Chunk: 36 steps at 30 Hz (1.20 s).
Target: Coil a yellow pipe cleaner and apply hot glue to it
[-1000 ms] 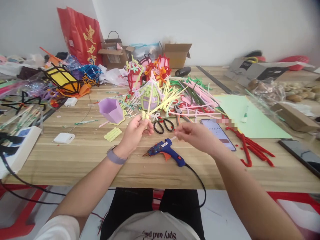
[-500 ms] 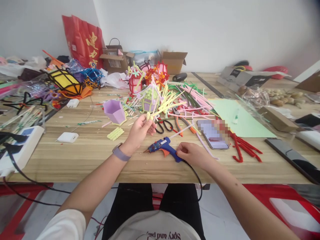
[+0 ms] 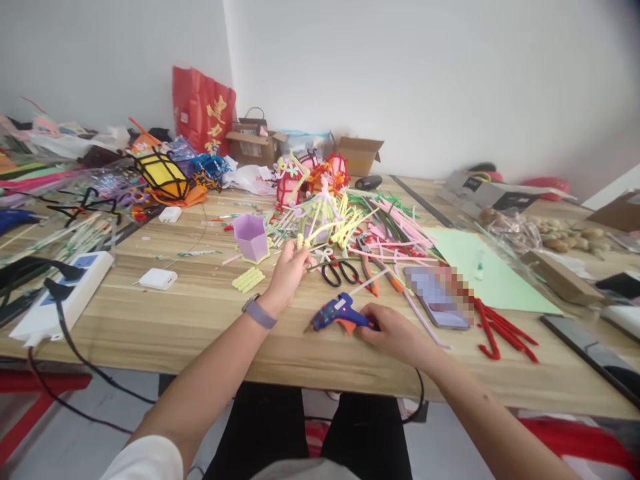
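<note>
Gripping blue plastic glue gun, apparently; fuzzy yellow stems.

The phone screen is blurred out, so nothing on it can be read. The right hand covers the glue gun handle, hiding its trigger. The left hand pinches a small yellow piece, too small to make out. The pile of pipe cleaners buries parts of the pliers. The tabletop runs off the left and right edges. The power strip cord drops below the tabletop, out of sight. Both arms are cut off at the bottom edge.
</note>
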{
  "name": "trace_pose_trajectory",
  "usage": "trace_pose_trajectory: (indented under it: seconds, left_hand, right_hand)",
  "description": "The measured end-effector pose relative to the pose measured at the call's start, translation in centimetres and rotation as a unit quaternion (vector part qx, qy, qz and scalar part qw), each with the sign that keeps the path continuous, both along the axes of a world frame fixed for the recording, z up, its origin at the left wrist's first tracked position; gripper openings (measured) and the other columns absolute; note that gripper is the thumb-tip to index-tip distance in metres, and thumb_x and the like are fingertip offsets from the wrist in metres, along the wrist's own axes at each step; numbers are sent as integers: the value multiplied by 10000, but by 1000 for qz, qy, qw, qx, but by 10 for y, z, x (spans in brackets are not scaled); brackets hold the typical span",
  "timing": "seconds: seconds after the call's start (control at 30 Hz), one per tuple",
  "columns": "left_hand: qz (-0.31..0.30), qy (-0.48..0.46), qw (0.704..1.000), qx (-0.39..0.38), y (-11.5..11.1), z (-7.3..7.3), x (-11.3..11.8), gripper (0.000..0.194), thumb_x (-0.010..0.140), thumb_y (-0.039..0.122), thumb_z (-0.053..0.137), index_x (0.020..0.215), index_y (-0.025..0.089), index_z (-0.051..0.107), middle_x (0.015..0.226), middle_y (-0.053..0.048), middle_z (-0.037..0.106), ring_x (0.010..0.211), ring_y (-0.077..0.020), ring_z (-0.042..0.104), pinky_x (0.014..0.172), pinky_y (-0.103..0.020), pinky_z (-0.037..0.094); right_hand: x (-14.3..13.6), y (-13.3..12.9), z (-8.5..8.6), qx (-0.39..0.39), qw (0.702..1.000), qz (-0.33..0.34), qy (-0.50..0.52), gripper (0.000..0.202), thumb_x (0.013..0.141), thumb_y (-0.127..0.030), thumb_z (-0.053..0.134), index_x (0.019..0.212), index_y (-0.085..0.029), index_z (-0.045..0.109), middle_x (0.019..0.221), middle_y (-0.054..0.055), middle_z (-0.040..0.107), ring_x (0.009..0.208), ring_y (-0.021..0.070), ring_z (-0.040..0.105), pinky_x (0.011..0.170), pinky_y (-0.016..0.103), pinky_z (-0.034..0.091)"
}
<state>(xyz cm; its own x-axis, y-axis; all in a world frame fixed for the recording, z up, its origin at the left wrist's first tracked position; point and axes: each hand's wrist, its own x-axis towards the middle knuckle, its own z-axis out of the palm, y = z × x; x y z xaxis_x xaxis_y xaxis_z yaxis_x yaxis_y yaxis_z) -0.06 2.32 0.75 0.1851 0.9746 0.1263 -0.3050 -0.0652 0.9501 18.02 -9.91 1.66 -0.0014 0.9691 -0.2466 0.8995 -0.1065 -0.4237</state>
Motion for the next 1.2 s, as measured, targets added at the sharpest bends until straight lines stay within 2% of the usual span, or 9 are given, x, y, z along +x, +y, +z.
trace_pose_trajectory:
  seconds: [0.07,0.13,0.27,0.43,0.6,0.77,0.83,1.03,1.2]
  left_hand:
    - [15,-6,1000,0,4,-1,-2,131,840,200,525,785,201,406,626,69,459,468,-42,362,442,-150,254]
    - [25,-9,1000,0,8,-3,-3,132,831,205,531,806,205,402,622,75,451,461,-41,356,439,-150,249]
    - [19,-10,1000,-8,9,-6,-3,147,828,238,546,836,206,402,613,82,448,454,-41,355,439,-151,245]
    - [-15,-5,1000,-11,3,-8,2,182,832,284,574,822,193,417,639,71,465,483,-43,376,458,-159,265]
    - [-42,-19,999,15,-5,-6,4,226,850,354,573,809,187,427,678,61,481,497,-39,367,486,-174,286]
    - [-109,-11,994,29,-17,-7,8,277,890,433,532,821,191,417,716,51,503,496,-39,376,477,-187,273]
    - [-105,24,994,9,-20,-10,10,280,906,442,506,820,190,421,704,50,509,487,-42,379,465,-190,270]
    - [-19,160,987,15,-20,-22,12,310,938,473,428,813,191,467,692,30,556,505,-78,424,470,-207,319]
    - [-2,195,981,0,-18,-24,12,286,928,468,445,834,200,481,703,18,592,503,-95,430,477,-218,345]
  right_hand:
    - [0,-7,4,-25,990,-13,136,66,780,-260,507,831,-218,507,725,4,632,672,173,594,654,295,426]
    - [2,-13,8,-39,959,-28,279,132,760,-292,545,843,-227,466,764,-12,629,643,149,581,675,303,449]
    - [13,-15,15,35,901,-80,425,244,687,-306,675,840,-220,506,680,-29,573,582,130,502,590,287,409]
    - [24,13,22,118,834,-62,535,338,665,-476,744,755,-193,583,503,-68,418,445,78,291,504,279,298]
    - [26,45,24,167,799,-56,576,371,625,-477,797,792,-198,618,568,-38,492,484,99,390,502,279,346]
    - [35,54,3,170,765,-43,620,308,645,-394,794,764,-204,582,766,5,613,387,39,360,383,236,315]
    - [40,52,-6,163,769,-50,616,301,670,-416,772,743,-205,570,732,7,630,345,31,322,343,228,287]
    - [42,44,-19,128,851,-74,503,320,714,-468,742,817,-175,670,727,62,682,392,79,418,379,265,388]
    - [38,44,-22,123,872,-66,469,362,734,-526,707,796,-171,672,694,64,677,396,89,436,377,257,386]
